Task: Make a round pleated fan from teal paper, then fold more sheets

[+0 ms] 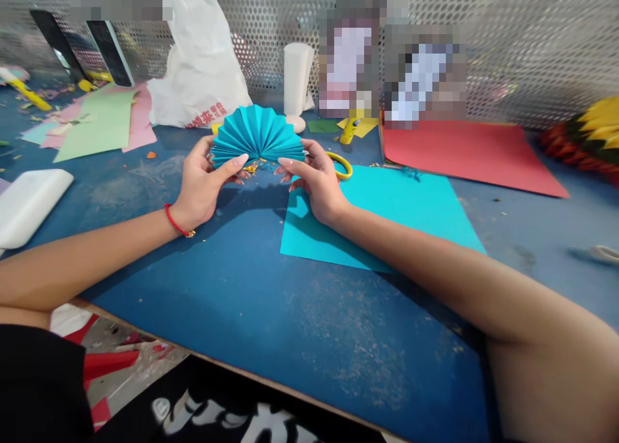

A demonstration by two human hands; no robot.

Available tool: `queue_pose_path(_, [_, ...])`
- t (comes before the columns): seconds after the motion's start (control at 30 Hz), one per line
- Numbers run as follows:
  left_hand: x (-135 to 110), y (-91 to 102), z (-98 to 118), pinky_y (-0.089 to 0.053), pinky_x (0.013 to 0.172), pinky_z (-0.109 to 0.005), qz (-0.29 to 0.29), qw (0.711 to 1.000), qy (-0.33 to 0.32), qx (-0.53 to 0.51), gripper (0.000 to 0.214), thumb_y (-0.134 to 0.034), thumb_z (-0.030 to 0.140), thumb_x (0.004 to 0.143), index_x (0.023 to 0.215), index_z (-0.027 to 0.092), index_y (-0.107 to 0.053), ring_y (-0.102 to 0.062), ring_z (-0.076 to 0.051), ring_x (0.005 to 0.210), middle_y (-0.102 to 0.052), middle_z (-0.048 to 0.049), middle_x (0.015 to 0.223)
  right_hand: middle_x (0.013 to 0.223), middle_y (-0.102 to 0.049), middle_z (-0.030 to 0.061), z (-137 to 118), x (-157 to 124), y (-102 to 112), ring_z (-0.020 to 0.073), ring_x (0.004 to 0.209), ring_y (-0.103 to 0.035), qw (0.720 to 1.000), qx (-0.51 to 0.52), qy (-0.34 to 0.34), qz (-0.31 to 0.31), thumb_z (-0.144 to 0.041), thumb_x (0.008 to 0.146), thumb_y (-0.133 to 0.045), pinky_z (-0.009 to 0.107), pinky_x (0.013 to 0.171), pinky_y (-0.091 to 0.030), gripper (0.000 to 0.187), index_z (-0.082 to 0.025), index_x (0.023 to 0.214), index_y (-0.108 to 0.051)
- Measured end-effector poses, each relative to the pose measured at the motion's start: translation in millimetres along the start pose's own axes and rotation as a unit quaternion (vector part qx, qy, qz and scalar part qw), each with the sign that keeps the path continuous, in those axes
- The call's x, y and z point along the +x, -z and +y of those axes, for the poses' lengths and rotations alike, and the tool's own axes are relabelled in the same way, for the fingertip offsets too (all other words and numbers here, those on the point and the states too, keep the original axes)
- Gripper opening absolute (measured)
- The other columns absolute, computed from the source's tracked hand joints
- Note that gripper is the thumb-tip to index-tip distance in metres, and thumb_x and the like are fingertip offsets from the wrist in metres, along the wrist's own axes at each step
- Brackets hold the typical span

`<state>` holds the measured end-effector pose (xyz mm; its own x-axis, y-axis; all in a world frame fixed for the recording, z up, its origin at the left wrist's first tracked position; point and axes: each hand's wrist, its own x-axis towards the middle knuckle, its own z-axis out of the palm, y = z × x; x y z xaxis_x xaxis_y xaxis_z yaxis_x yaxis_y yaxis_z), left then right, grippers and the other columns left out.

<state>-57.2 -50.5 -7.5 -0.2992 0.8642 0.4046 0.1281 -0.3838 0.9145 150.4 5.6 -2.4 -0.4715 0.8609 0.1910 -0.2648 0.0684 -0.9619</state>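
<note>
A pleated turquoise paper fan (260,130) is held up between both hands, spread into a half circle with its folds meeting at the lower middle. My left hand (203,175) grips its left end, thumb pressed on the front. At the right end my right hand (319,178) does the same, its fingers partly hidden behind the paper. Beneath my right forearm lies a flat turquoise sheet (382,204) on the blue table (271,301). A yellow scissors handle (344,166) shows just beyond my right hand.
Behind the fan stand a white plastic bag (207,56) and a white upright container (296,82). Red paper (464,153) lies at the back right, near a yellow glue stick (349,128). Green paper (99,124) and a white case (33,204) are on the left. A perforated metal panel rises behind.
</note>
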Motion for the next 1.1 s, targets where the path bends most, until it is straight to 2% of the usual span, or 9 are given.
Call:
queue_pose_path(0.37, [0, 2.0, 0, -0.058, 0.051, -0.029, -0.001, 1.000, -0.002, 0.022, 0.062, -0.096, 0.060, 0.067, 0.106, 0.026, -0.063, -0.074, -0.019, 0.065, -0.072, -0.0004, 0.086, 0.084, -0.070, -0.0007, -1, 0, 0, 0.0165, 0.071, -0.064, 1.000, 0.012, 0.004, 0.006, -0.039, 0.067, -0.077, 0.030, 0.056, -0.046, 0.047, -0.024, 0.106, -0.055])
queue_pose_path(0.63, [-1, 1.6, 1, -0.060, 0.058, -0.036, -0.002, 0.999, 0.007, 0.041, 0.060, -0.093, 0.060, 0.071, 0.108, 0.025, -0.062, -0.075, -0.023, 0.070, -0.070, -0.0030, 0.089, 0.083, -0.066, -0.0018, 2, 0, 0, 0.0160, 0.073, -0.064, 1.000, -0.002, 0.008, 0.002, -0.036, 0.069, -0.075, 0.029, 0.057, -0.045, 0.046, -0.024, 0.108, -0.054])
queue_pose_path(0.83, [-3, -0.7, 4, -0.059, 0.056, -0.036, -0.008, 1.000, 0.018, 0.024, 0.059, -0.097, 0.057, 0.066, 0.102, 0.025, -0.063, -0.075, -0.024, 0.069, -0.071, -0.0015, 0.084, 0.082, -0.065, -0.0030, 2, 1, 0, 0.0159, 0.072, -0.065, 1.000, -0.002, 0.003, 0.006, -0.032, 0.068, -0.073, 0.028, 0.056, -0.046, 0.041, -0.026, 0.101, -0.051])
queue_pose_path(1.1, [-4, -3.7, 7, -0.054, 0.051, -0.032, -0.006, 1.000, 0.022, -0.001, 0.059, -0.099, 0.054, 0.063, 0.097, 0.025, -0.061, -0.072, -0.020, 0.063, -0.068, 0.0016, 0.078, 0.082, -0.071, -0.0034, 2, 2, 0, 0.0120, 0.069, -0.065, 1.000, 0.001, -0.006, 0.005, -0.027, 0.075, -0.065, 0.025, 0.056, -0.045, 0.027, -0.025, 0.099, -0.051])
